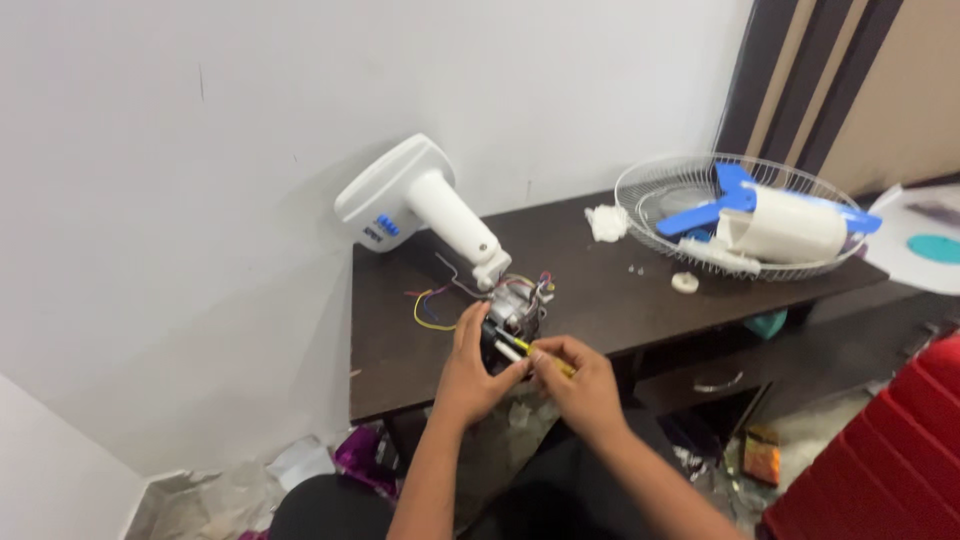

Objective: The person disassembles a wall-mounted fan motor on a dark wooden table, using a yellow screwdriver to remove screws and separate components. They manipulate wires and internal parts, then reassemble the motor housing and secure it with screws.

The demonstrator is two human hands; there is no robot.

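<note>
A bare fan motor with coloured wires sits near the front edge of a dark wooden table. My left hand grips the motor from its left side. My right hand holds a yellow-handled screwdriver whose tip points into the motor. The wires run from the motor to a white fan stand with blue buttons, which lies tipped on its side against the wall.
A wire fan guard at the table's right end holds blue blades and a white motor cover. Small white parts lie nearby. A red case stands at lower right; litter lies on the floor.
</note>
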